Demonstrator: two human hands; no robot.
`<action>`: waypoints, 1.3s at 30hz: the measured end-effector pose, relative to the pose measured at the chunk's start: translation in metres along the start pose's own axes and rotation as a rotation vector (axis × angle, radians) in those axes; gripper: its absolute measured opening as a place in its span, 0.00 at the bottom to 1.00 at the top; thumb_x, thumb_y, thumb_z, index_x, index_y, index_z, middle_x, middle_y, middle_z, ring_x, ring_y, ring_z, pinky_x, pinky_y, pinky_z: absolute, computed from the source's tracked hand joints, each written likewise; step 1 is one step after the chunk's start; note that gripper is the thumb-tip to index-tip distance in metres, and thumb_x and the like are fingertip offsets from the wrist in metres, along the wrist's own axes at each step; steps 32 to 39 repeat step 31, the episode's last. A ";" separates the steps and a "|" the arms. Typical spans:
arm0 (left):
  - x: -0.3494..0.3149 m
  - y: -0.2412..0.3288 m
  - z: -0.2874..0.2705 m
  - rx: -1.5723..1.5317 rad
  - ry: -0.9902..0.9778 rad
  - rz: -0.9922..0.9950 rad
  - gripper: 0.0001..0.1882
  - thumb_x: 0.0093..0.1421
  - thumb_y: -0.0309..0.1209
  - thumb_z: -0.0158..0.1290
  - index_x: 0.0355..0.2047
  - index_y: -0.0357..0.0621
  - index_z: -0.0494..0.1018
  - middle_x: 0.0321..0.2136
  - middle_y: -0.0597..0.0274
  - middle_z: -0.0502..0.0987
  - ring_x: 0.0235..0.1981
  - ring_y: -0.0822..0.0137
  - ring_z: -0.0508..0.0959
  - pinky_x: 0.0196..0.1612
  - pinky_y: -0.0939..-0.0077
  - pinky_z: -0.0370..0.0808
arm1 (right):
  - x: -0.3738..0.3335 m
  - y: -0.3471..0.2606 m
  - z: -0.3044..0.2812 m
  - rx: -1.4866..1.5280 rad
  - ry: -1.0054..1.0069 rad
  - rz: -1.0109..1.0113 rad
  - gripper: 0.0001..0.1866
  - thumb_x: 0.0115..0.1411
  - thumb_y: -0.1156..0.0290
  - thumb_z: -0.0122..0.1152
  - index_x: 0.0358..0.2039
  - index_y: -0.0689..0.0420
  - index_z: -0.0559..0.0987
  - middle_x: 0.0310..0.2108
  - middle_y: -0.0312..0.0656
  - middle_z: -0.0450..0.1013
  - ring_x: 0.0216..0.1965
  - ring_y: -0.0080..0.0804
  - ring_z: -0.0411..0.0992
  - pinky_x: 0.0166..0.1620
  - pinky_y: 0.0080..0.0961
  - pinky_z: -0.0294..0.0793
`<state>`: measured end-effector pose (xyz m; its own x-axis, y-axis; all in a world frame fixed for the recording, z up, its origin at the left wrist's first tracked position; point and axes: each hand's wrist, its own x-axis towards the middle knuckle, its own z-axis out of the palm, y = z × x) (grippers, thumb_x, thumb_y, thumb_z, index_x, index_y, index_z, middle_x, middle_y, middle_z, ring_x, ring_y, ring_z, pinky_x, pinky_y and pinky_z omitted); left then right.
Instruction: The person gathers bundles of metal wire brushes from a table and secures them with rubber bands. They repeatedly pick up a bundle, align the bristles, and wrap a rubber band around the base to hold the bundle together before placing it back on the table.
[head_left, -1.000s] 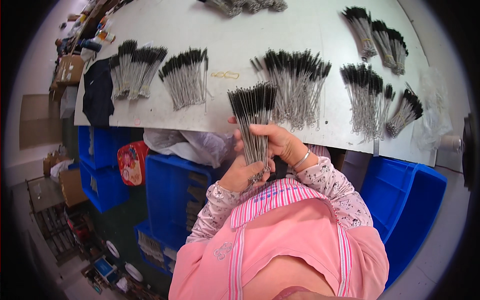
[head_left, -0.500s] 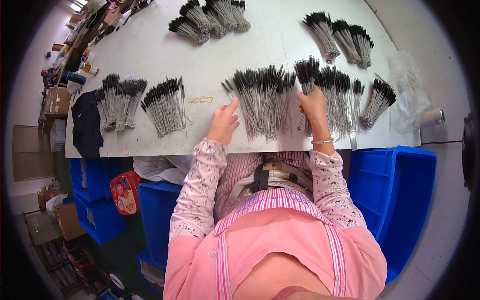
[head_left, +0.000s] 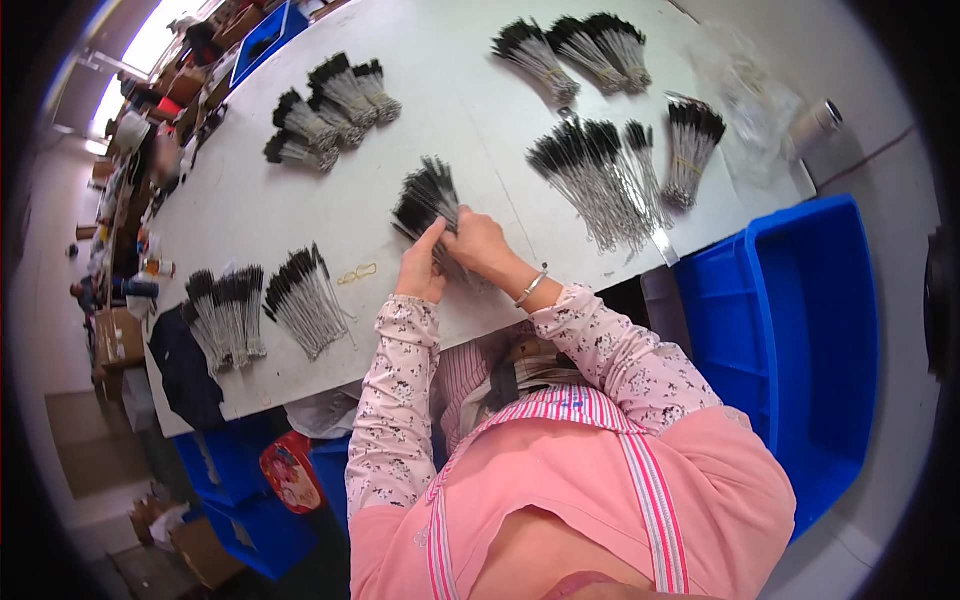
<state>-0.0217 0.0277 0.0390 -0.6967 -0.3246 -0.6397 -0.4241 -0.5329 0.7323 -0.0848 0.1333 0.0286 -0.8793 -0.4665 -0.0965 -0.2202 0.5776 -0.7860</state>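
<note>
Near the table's front edge, both my hands close around one thick bunch of small wire brushes with black bristle tips, which point away from me. My left hand clasps its left side. My right hand grips it from the right, and the wire ends are partly hidden below the hands. Left of them lie yellow rubber bands beside a loose fan of brushes. A wider spread of loose brushes is on the right.
Brush bundles lie at the back left, with more bundles at the back right. Other bundles sit by a dark cloth. A banded bundle lies near clear plastic. A blue crate stands right of me.
The view has turned. The large middle spread of brushes has been gathered into the bunch. My right hand has moved left and joined my left hand, which was apart with its fingers loosely open.
</note>
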 end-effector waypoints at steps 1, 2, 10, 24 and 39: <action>-0.007 0.001 0.008 -0.039 -0.057 0.017 0.14 0.56 0.45 0.57 0.32 0.50 0.73 0.28 0.67 0.76 0.31 0.69 0.75 0.37 0.69 0.73 | -0.001 0.000 0.003 0.038 -0.002 -0.005 0.21 0.52 0.61 0.56 0.35 0.69 0.71 0.27 0.59 0.75 0.32 0.55 0.75 0.37 0.42 0.75; -0.004 -0.001 0.010 -0.050 -0.064 0.028 0.14 0.56 0.45 0.57 0.33 0.49 0.73 0.29 0.66 0.76 0.33 0.69 0.75 0.38 0.69 0.73 | -0.001 0.000 0.007 0.075 -0.004 -0.012 0.20 0.52 0.61 0.56 0.35 0.68 0.71 0.27 0.59 0.75 0.32 0.55 0.75 0.37 0.42 0.74; 0.001 -0.007 0.007 -0.038 -0.049 0.092 0.13 0.56 0.40 0.60 0.35 0.47 0.74 0.33 0.67 0.76 0.37 0.71 0.75 0.41 0.74 0.73 | -0.011 -0.005 0.012 0.145 -0.069 -0.088 0.16 0.52 0.62 0.53 0.29 0.66 0.74 0.27 0.57 0.75 0.31 0.55 0.74 0.37 0.42 0.74; -0.032 -0.002 0.017 -0.600 -0.159 -0.263 0.06 0.51 0.27 0.55 0.27 0.41 0.69 0.24 0.57 0.72 0.26 0.63 0.75 0.33 0.73 0.77 | -0.080 -0.037 -0.044 -0.650 -0.049 -0.666 0.15 0.46 0.66 0.59 0.30 0.64 0.75 0.29 0.44 0.73 0.32 0.41 0.72 0.36 0.32 0.66; -0.062 0.028 0.018 -0.757 -0.228 0.094 0.09 0.51 0.30 0.56 0.33 0.42 0.71 0.29 0.57 0.75 0.31 0.60 0.76 0.37 0.71 0.77 | -0.109 -0.075 -0.113 -0.246 0.207 -0.869 0.31 0.46 0.63 0.68 0.46 0.69 0.70 0.40 0.52 0.69 0.41 0.50 0.67 0.46 0.40 0.67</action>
